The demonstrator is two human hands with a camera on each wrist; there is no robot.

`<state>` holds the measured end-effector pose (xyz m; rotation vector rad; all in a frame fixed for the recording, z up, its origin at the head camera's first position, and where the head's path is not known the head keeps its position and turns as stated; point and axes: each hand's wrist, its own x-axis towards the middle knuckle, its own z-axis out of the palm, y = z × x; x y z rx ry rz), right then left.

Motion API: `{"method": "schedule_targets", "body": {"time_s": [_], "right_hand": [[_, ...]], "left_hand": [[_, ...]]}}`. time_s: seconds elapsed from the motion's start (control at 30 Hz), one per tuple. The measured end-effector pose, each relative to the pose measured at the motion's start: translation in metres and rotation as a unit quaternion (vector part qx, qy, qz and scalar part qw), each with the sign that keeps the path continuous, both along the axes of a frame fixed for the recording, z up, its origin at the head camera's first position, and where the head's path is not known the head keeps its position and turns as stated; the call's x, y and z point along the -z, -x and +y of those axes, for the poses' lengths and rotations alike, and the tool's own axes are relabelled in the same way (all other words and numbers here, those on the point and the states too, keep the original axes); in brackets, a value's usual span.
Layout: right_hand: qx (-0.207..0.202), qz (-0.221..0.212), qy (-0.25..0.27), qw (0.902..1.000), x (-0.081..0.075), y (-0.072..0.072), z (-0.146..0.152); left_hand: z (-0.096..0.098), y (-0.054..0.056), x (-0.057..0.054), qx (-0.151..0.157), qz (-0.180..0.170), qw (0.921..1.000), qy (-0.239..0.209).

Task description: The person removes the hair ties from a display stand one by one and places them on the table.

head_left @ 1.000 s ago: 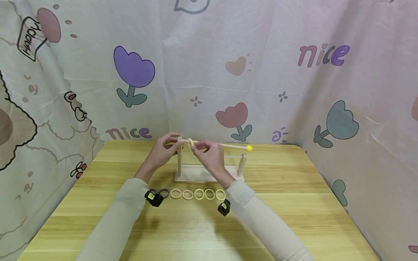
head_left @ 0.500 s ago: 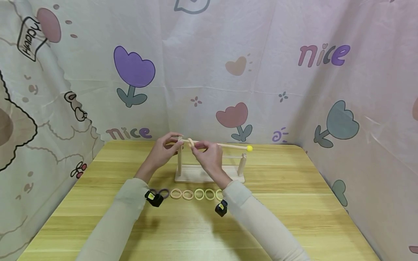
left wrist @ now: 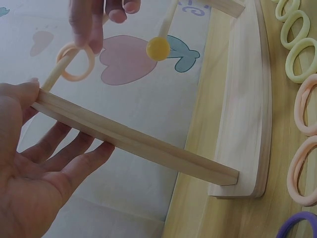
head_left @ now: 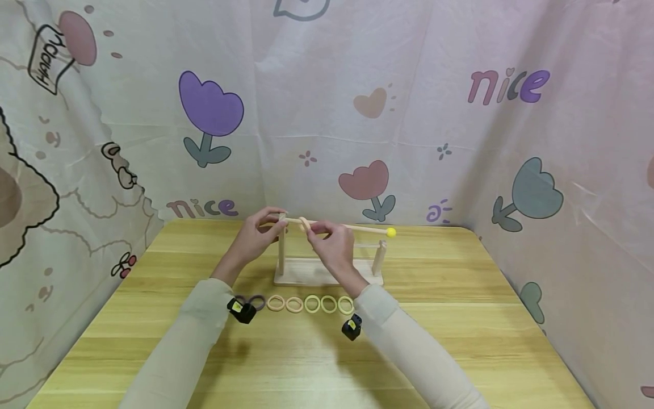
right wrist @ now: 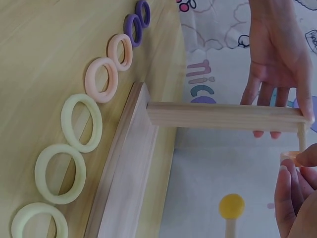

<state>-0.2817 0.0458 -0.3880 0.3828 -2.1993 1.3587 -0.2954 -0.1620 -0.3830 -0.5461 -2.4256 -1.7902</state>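
A pale wooden stand [head_left: 309,271] has a tall left post [left wrist: 133,138] and a shorter right post [head_left: 378,258]. My left hand [head_left: 255,236] grips the top of the tall post, thumb on its end and fingers behind it. From there a rod [head_left: 368,229] runs right to a yellow ball [head_left: 390,232]. My right hand [head_left: 333,245] pinches a peach ring [left wrist: 75,78] that sits around this rod, near the tall post. Another yellow ball [left wrist: 158,48] tips the lower rod; my right hand hides it in the head view.
In front of the stand several rings lie in a row: purple [head_left: 257,302], peach [head_left: 276,303] and pale yellow [head_left: 328,304]. They rest on the wooden table [head_left: 439,318]. A printed curtain [head_left: 429,113] hangs behind.
My right hand and the peach ring have shifted slightly right along the rod. The left hand keeps its grip on the post.
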Motion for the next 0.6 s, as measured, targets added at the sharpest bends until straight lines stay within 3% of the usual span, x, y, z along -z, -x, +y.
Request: {"method": "schedule_targets", "body": {"time_s": [0.6], "right_hand": [[0.008,-0.011,0.011,0.9998,0.004,0.001,0.015]], "left_hand": [[0.000,0.000,-0.001,-0.003,0.001,1.0000,0.001]]}}
